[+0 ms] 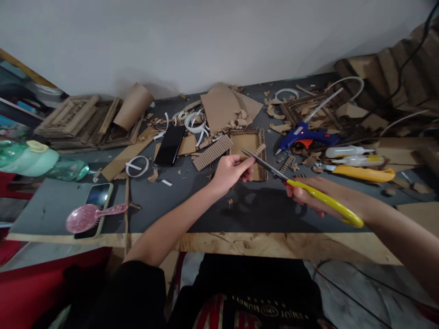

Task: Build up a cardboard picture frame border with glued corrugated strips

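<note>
My left hand (230, 172) pinches a small strip of corrugated cardboard (259, 150) above the dark grey tabletop (192, 205). My right hand (313, 195) grips yellow-handled scissors (310, 189), whose blades (263, 162) point left and meet the strip at its lower edge. Just behind the strip lies a small cardboard frame (247, 144) with corrugated borders.
A blue glue gun (305, 135), glue bottles (346, 151) and a yellow cutter (363, 172) lie to the right. A black phone (170, 145), cardboard scraps and white tape rings lie behind. At left are a second phone (97, 197), a pink brush (89, 216) and stacked cardboard frames (82, 121).
</note>
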Action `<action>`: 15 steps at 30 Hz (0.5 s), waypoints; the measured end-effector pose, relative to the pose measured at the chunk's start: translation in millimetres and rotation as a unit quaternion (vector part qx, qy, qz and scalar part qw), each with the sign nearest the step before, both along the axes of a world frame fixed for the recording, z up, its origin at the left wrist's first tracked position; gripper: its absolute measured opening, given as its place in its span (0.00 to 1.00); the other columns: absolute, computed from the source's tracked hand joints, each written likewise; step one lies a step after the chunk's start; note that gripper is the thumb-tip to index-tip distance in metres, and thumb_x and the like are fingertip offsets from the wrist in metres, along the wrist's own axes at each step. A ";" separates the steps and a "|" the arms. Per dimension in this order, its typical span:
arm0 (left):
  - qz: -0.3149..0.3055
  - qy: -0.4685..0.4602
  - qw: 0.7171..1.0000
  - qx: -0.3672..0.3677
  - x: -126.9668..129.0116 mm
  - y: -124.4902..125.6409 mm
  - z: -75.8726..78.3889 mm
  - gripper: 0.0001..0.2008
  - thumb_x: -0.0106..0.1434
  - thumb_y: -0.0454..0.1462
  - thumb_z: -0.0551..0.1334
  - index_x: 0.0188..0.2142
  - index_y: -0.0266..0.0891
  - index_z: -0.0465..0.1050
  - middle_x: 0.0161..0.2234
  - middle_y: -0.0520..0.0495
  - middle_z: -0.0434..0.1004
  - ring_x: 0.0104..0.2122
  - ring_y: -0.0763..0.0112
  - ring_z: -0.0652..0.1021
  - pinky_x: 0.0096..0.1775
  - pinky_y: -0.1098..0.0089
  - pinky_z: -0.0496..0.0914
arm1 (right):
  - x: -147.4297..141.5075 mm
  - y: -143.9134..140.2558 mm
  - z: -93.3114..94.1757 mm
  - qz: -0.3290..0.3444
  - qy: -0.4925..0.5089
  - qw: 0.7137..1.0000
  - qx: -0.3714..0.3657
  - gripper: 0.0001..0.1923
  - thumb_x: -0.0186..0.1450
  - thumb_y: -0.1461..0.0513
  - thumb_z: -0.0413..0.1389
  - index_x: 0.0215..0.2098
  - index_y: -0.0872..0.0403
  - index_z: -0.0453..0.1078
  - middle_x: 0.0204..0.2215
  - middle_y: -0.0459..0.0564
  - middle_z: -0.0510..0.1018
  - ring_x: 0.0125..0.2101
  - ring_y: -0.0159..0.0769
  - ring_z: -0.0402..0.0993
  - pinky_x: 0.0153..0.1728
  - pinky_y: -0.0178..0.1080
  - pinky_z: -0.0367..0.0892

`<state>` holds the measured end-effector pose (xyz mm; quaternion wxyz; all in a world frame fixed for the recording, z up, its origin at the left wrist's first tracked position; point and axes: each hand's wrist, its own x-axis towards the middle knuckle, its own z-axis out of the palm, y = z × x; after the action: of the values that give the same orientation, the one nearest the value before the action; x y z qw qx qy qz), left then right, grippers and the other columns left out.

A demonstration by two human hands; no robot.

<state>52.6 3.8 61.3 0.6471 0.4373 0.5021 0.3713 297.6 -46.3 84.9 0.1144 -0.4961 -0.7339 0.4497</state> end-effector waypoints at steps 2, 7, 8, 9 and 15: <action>0.011 0.001 1.000 -0.008 0.0 2.8 0.4 0.14 0.66 0.36 0.66 0.24 0.35 0.71 0.21 0.53 0.74 0.17 0.81 0.74 0.21 0.78 0.64 | -3.2 6.0 3.1 0.025 0.005 0.996 -0.080 0.32 0.65 0.33 0.45 0.33 0.51 0.69 0.23 0.46 0.71 0.18 0.31 0.68 0.15 0.36 0.67; 0.019 0.012 1.000 -0.018 -2.1 8.7 1.4 0.15 0.67 0.36 0.66 0.23 0.35 0.71 0.20 0.54 0.73 0.17 0.82 0.73 0.22 0.78 0.65 | -6.9 13.5 3.2 0.036 -0.003 0.998 -0.059 0.33 0.65 0.32 0.44 0.28 0.51 0.64 0.19 0.43 0.67 0.16 0.29 0.65 0.15 0.33 0.64; 0.017 0.015 1.000 -0.018 -2.8 9.8 1.8 0.16 0.67 0.35 0.65 0.23 0.35 0.70 0.20 0.54 0.73 0.16 0.82 0.73 0.21 0.79 0.64 | -7.6 14.5 3.9 0.038 -0.014 0.998 -0.050 0.33 0.65 0.32 0.44 0.27 0.51 0.64 0.19 0.43 0.66 0.15 0.29 0.65 0.15 0.33 0.64; 0.015 0.017 1.000 -0.019 -3.6 11.0 2.2 0.17 0.67 0.35 0.65 0.22 0.35 0.70 0.19 0.54 0.72 0.16 0.82 0.73 0.21 0.79 0.64 | -8.5 15.4 5.2 0.039 -0.024 0.998 -0.046 0.33 0.64 0.32 0.43 0.27 0.50 0.64 0.18 0.43 0.66 0.15 0.29 0.65 0.15 0.33 0.64; 0.010 0.019 1.000 0.001 -7.2 19.2 1.6 0.17 0.65 0.37 0.68 0.21 0.35 0.69 0.18 0.54 0.71 0.15 0.83 0.71 0.20 0.79 0.63 | -17.1 21.6 16.3 0.017 -0.049 0.997 -0.066 0.38 0.59 0.27 0.41 0.23 0.50 0.60 0.14 0.44 0.65 0.12 0.30 0.63 0.13 0.35 0.61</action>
<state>45.5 22.9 62.9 0.6335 0.4401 0.5179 0.3698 280.5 -24.6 101.2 0.0382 -0.5115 -0.7155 0.4743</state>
